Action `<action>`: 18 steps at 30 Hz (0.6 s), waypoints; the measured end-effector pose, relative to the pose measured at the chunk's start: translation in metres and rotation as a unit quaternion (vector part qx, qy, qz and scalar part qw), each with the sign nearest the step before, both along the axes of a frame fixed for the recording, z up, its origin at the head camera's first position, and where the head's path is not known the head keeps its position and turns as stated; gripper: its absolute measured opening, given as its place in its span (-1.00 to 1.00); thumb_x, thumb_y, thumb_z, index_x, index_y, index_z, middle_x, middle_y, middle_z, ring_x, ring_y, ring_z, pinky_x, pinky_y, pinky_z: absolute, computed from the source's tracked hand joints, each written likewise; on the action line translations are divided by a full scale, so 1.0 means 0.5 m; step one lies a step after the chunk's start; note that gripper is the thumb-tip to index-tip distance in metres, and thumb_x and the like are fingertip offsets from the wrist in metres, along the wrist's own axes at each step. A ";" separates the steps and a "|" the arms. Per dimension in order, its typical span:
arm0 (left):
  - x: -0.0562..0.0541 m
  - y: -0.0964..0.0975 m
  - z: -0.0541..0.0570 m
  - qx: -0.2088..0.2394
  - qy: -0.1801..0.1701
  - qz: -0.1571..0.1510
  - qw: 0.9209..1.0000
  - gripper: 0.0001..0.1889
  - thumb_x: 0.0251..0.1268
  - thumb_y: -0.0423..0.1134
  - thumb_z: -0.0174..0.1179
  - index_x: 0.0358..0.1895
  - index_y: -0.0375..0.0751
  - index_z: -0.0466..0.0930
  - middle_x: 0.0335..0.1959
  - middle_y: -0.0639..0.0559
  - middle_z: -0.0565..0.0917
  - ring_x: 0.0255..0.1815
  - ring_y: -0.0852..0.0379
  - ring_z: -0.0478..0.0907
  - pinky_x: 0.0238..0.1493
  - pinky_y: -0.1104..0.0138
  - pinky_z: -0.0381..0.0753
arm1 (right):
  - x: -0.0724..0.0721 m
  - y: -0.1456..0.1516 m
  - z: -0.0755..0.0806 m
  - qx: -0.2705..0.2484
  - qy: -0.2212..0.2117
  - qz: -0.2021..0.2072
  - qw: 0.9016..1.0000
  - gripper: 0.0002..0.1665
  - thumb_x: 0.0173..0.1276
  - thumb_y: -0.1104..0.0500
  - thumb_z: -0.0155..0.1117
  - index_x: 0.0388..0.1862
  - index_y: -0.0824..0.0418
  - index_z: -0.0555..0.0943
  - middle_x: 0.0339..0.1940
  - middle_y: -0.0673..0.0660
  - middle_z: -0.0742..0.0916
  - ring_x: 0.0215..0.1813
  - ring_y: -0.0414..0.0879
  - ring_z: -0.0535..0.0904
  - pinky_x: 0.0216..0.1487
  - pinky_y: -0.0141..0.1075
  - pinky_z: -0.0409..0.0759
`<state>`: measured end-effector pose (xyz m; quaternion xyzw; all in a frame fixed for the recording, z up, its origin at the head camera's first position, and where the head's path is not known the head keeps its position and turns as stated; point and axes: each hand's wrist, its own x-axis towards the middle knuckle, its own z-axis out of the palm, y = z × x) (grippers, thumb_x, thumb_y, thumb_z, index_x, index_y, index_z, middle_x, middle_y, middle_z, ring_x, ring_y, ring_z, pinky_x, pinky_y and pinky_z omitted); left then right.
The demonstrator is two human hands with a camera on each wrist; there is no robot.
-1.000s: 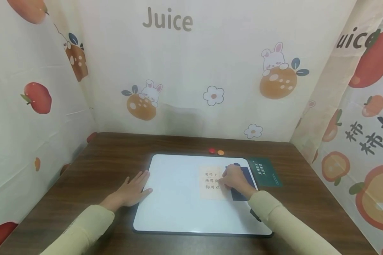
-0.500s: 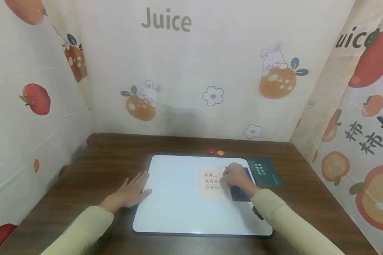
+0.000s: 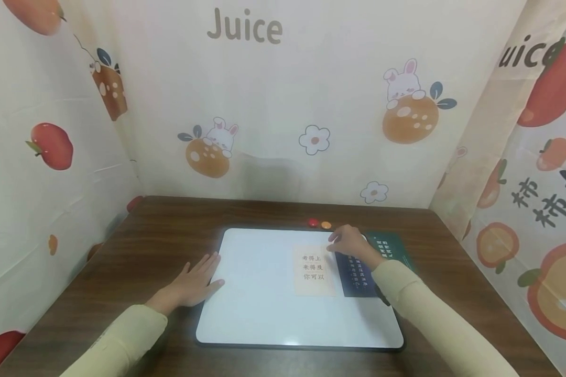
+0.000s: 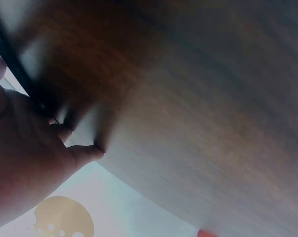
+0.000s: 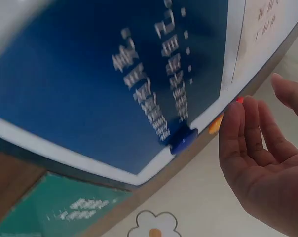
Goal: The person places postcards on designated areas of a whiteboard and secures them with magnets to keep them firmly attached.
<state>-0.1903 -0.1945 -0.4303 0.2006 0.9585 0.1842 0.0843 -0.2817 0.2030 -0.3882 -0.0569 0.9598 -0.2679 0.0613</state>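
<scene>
My left hand (image 3: 191, 283) rests with spread fingers on the left edge of the whiteboard (image 3: 259, 319). My right hand (image 3: 352, 243) hovers over the board's far right edge, fingers loosely bent, thumb apart, holding nothing. Below it lies a dark blue card (image 3: 357, 285) with white writing, its upper part hidden by the hand in the head view. In the right wrist view a blue round magnet (image 5: 184, 141) sits at the top edge of that card. A cream card (image 3: 314, 287) with dark writing lies on the board, left of the blue one.
Beyond the board's far edge sit a red magnet (image 3: 313, 222) and an orange magnet (image 3: 326, 225) on the brown wooden table (image 3: 179, 220). A green card (image 3: 393, 243) lies right of the board, partly hidden by the right arm. Fruit-patterned curtains (image 3: 273, 104) close in the back and sides.
My right hand has moved from the blue card's left edge toward the board's far edge, baring more of the card's writing. The left hand stays where it was.
</scene>
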 end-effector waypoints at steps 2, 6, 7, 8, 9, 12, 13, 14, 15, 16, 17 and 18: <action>0.000 0.001 0.002 0.003 0.003 -0.001 1.000 -0.21 0.44 0.15 -0.13 0.46 -0.42 -0.03 0.49 -0.33 -0.02 0.48 -0.33 -0.16 0.29 -0.35 -0.25 | -0.009 0.002 0.006 -0.009 0.002 -0.003 1.000 -0.68 0.12 0.24 0.44 -0.13 0.34 0.68 -0.19 0.22 0.70 -0.15 0.08 0.64 -0.13 -0.08 0.63; 0.002 0.003 0.007 -0.003 0.001 -0.001 1.000 -0.22 0.45 0.13 -0.12 0.47 -0.41 -0.03 0.50 -0.32 -0.03 0.48 -0.32 -0.16 0.29 -0.34 -0.23 | -0.026 0.006 0.013 -0.031 0.001 -0.012 0.999 -0.63 0.14 0.27 0.41 -0.06 0.40 0.64 -0.16 0.26 0.70 -0.12 0.12 0.63 -0.07 -0.05 0.61; 0.003 0.003 0.008 -0.003 -0.001 0.002 1.000 -0.22 0.45 0.13 -0.12 0.47 -0.40 -0.03 0.50 -0.31 -0.03 0.48 -0.32 -0.16 0.29 -0.34 -0.23 | -0.030 0.007 0.012 -0.034 -0.001 -0.016 0.999 -0.62 0.15 0.27 0.40 -0.04 0.40 0.63 -0.15 0.26 0.69 -0.11 0.13 0.63 -0.05 -0.04 0.60; 0.005 0.004 0.009 -0.003 -0.004 0.004 1.000 -0.23 0.45 0.11 -0.10 0.47 -0.40 -0.03 0.50 -0.31 -0.03 0.48 -0.32 -0.16 0.29 -0.34 -0.23 | -0.035 0.009 0.011 -0.037 -0.003 -0.020 0.999 -0.61 0.16 0.27 0.39 -0.04 0.41 0.61 -0.13 0.27 0.69 -0.09 0.15 0.62 -0.04 -0.03 0.59; 0.007 0.005 0.011 -0.002 -0.007 0.005 1.000 -0.23 0.45 0.10 -0.09 0.47 -0.40 -0.03 0.50 -0.31 -0.03 0.48 -0.32 -0.16 0.29 -0.34 -0.23 | -0.040 0.010 0.009 -0.040 -0.005 -0.028 0.999 -0.62 0.17 0.26 0.38 -0.04 0.40 0.61 -0.12 0.28 0.69 -0.07 0.15 0.62 -0.02 -0.02 0.58; 0.010 0.005 0.013 -0.002 -0.009 0.008 1.000 -0.24 0.45 0.09 -0.08 0.47 -0.39 -0.02 0.50 -0.30 -0.02 0.48 -0.31 -0.15 0.30 -0.33 -0.22 | -0.060 0.014 -0.001 -0.043 -0.009 -0.043 0.998 -0.67 0.18 0.26 0.36 -0.08 0.37 0.61 -0.13 0.27 0.69 -0.06 0.17 0.61 -0.03 -0.01 0.58; 0.010 0.005 0.013 0.000 -0.009 0.008 1.000 -0.24 0.45 0.09 -0.08 0.47 -0.39 -0.02 0.50 -0.30 -0.02 0.48 -0.31 -0.16 0.30 -0.33 -0.22 | -0.067 0.016 -0.003 -0.044 -0.009 -0.047 0.998 -0.69 0.18 0.25 0.35 -0.10 0.36 0.62 -0.13 0.26 0.69 -0.06 0.16 0.61 -0.04 -0.02 0.59; 0.009 0.005 0.012 0.003 -0.008 0.006 1.000 -0.23 0.44 0.09 -0.07 0.47 -0.41 -0.02 0.50 -0.31 -0.01 0.48 -0.32 -0.15 0.29 -0.34 -0.23 | -0.073 0.017 -0.005 -0.047 -0.010 -0.051 0.998 -0.70 0.19 0.25 0.34 -0.11 0.35 0.61 -0.14 0.26 0.69 -0.06 0.16 0.61 -0.04 -0.02 0.58; 0.008 0.005 0.011 0.002 -0.007 0.006 1.000 -0.23 0.44 0.10 -0.08 0.47 -0.41 -0.03 0.50 -0.31 -0.02 0.48 -0.31 -0.16 0.29 -0.34 -0.23 | -0.080 0.018 -0.005 -0.051 -0.011 -0.056 0.997 -0.71 0.20 0.25 0.34 -0.11 0.34 0.61 -0.14 0.26 0.68 -0.07 0.16 0.60 -0.04 -0.02 0.59; 0.006 0.004 0.008 0.001 -0.005 0.005 1.000 -0.23 0.45 0.10 -0.09 0.47 -0.41 -0.03 0.50 -0.31 -0.02 0.48 -0.31 -0.16 0.29 -0.34 -0.23 | -0.085 0.018 -0.005 -0.056 -0.011 -0.058 0.997 -0.70 0.21 0.24 0.33 -0.09 0.35 0.60 -0.13 0.27 0.68 -0.06 0.17 0.60 -0.04 -0.01 0.58; 0.004 0.002 0.005 0.000 -0.005 0.005 1.000 -0.23 0.45 0.10 -0.09 0.47 -0.40 -0.04 0.50 -0.30 -0.02 0.49 -0.30 -0.16 0.30 -0.33 -0.24 | -0.089 0.017 -0.002 -0.060 -0.012 -0.059 0.996 -0.68 0.22 0.23 0.32 -0.07 0.35 0.59 -0.12 0.29 0.67 -0.05 0.19 0.59 -0.03 0.00 0.58; 0.002 0.002 0.002 -0.001 0.000 0.004 1.000 -0.23 0.45 0.10 -0.09 0.47 -0.41 -0.03 0.50 -0.31 -0.02 0.48 -0.31 -0.16 0.29 -0.34 -0.23 | -0.094 0.017 0.000 -0.065 -0.013 -0.061 0.996 -0.65 0.23 0.22 0.32 -0.04 0.37 0.58 -0.09 0.31 0.66 -0.03 0.21 0.58 -0.02 0.02 0.57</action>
